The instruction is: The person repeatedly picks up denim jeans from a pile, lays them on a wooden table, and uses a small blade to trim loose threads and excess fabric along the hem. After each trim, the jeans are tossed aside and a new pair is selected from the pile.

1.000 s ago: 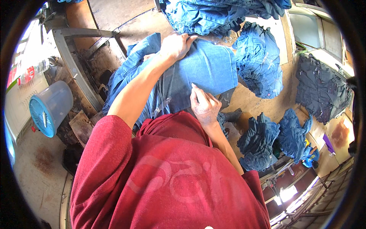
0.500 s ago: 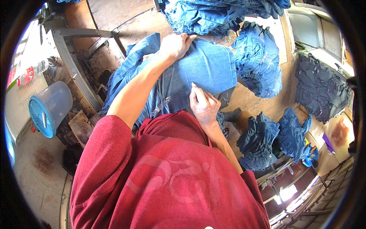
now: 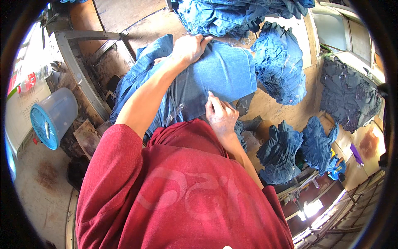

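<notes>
Right of the lidded tub (image 3: 62, 110), we have the denim garment (image 3: 232, 68); our left hand (image 3: 188, 50) grips its far edge, our right hand (image 3: 222, 116) rests curled on it, its hold unclear.

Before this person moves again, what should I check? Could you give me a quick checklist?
1. Left hand on the denim garment: ok, it is at the far edge.
2. Right hand at the garment: ok, it is by the near side, fingers curled.
3. Right hand free of small objects: cannot tell; the fingers hide it.
4. Garment smooth throughout: not ok; the right end looks fairly flat, the left part bunched.
5. Gap between garment and the blue bundle to its right: cannot tell; they look very close.
6. Bucket away from both hands: ok, far left.
</notes>
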### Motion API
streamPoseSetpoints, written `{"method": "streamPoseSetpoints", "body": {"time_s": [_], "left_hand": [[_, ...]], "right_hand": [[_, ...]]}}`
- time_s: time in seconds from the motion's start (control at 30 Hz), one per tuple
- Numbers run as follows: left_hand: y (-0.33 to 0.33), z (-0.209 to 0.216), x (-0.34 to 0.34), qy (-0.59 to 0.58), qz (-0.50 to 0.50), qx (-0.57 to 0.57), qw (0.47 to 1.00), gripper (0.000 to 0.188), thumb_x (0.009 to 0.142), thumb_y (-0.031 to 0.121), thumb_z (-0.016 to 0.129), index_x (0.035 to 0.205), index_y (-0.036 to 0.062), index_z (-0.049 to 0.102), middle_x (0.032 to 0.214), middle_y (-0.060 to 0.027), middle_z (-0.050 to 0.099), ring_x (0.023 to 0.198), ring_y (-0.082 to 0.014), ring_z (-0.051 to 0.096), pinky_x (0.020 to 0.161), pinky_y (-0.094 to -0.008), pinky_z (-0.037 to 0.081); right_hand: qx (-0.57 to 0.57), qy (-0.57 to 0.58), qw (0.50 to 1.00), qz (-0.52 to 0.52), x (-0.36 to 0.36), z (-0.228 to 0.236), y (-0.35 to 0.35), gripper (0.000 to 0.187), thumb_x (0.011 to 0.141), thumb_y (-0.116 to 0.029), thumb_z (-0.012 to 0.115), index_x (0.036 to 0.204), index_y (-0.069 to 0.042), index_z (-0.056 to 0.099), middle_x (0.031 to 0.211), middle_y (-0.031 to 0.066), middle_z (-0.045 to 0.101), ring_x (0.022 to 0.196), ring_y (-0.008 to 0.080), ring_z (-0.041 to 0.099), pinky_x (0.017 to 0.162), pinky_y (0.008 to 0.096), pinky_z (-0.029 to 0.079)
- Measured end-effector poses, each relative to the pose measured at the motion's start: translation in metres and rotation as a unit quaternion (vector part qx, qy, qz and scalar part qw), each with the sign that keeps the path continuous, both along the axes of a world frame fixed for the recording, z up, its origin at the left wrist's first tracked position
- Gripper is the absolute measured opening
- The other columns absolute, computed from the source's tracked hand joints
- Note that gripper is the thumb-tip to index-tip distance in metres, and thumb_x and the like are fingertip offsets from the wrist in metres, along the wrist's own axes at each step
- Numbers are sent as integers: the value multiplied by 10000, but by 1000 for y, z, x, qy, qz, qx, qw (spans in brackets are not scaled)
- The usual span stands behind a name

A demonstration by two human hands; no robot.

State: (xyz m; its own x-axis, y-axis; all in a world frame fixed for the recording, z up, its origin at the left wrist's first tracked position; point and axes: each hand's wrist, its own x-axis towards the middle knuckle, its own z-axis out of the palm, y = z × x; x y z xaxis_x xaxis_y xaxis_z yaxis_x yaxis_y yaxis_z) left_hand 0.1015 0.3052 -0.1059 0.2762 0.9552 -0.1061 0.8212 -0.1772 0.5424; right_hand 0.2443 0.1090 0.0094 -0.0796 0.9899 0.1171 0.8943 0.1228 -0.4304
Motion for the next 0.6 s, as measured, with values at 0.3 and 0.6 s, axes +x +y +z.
{"method": "streamPoseSetpoints", "body": {"time_s": [0.3, 0.6], "left_hand": [[0, 4, 0, -4, 6, -10, 1000, 599, 1065, 570, 516, 893, 57, 772, 769, -232, 741, 759, -413, 754, 718, -502, 610], [1, 5, 0, 16, -11, -34, 999, 576, 1076, 564, 510, 952, 45, 730, 844, -251, 746, 824, -442, 746, 783, -511, 597]], "right_hand": [[-12, 12, 1000, -7, 1, 4, 4, 87, 883, -37, 765, 963, -70, 768, 743, 63, 726, 590, 226, 705, 547, 344, 537], [-11, 15, 1000, -21, -1, 11, 7, 60, 893, -54, 774, 937, -90, 757, 735, 72, 730, 581, 230, 708, 531, 345, 528]]}}
